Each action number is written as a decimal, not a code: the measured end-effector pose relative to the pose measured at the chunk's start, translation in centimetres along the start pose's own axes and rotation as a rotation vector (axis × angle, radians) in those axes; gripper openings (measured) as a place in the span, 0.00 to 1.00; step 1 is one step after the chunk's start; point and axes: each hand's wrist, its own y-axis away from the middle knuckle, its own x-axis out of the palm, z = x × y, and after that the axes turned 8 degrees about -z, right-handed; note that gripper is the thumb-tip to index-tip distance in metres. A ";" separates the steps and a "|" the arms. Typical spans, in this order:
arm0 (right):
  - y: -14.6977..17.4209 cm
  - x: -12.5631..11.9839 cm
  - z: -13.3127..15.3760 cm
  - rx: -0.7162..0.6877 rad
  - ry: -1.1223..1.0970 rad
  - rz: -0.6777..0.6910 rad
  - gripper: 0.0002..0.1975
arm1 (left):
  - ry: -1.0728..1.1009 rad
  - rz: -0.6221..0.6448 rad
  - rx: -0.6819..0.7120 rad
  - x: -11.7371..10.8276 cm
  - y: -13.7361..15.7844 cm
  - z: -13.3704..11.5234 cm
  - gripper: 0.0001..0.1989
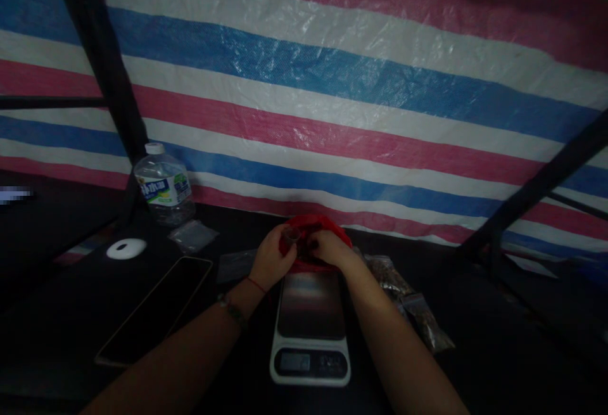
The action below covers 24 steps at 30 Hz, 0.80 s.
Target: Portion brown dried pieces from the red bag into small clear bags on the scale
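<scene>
A red plastic bag (327, 222) lies open behind the kitchen scale (311, 307), dark inside. My left hand (274, 255) is at the bag's left side, its fingers closed around what looks like a small clear plastic bag (291, 235) with a rounded open mouth. Over the opening of the red bag, my right hand (331, 248) reaches in with bent fingers pressed together; what they hold is too dark to make out. The scale's metal plate is bare, and its display is lit but unreadable.
Filled clear zip bags (425, 323) lie right of my right forearm. On the left are a phone (156, 310), a white oval object (126, 248), flat clear bags (192, 236) and a large plastic bottle (165, 190). Behind the black table (232, 377) hangs striped sheeting (332, 117), with dark posts (102, 54) at the sides.
</scene>
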 end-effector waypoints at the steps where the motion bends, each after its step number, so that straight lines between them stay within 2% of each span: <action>1: 0.0 0.1 0.0 -0.025 -0.006 -0.015 0.11 | 0.002 -0.001 0.001 0.0 0.0 0.0 0.22; 4: 0.0 0.7 -0.3 -0.063 -0.057 -0.007 0.14 | 0.004 -0.003 0.003 0.0 0.0 0.0 0.21; 8: -0.1 1.5 -0.3 -0.032 -0.133 0.056 0.14 | 0.002 0.002 0.000 0.0 0.0 -0.2 0.21; 24: 0.1 1.1 0.9 0.051 -0.021 0.041 0.10 | -0.083 0.137 0.043 0.0 -0.2 0.1 0.17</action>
